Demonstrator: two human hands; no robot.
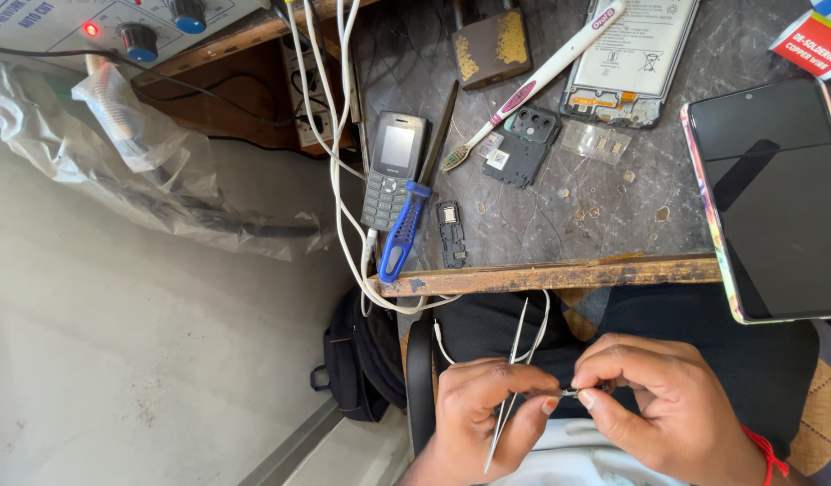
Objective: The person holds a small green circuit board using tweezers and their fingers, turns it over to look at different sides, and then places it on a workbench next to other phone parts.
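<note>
Pinching a tiny metal part [573,392] between both hands, we grip it with our right hand [672,409]; our left hand [483,409] touches it, also holding tweezers [507,396]. Above: workbench edge [560,273].

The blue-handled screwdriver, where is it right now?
In the head view, the blue-handled screwdriver lies near the left front edge of the worktable, beside the small keypad phone and above both hands.

White cables [343,216] drape over the table edge [560,274], hemming the lap space; phone [776,198], screwdriver [406,225] and parts crowd the tabletop.
</note>
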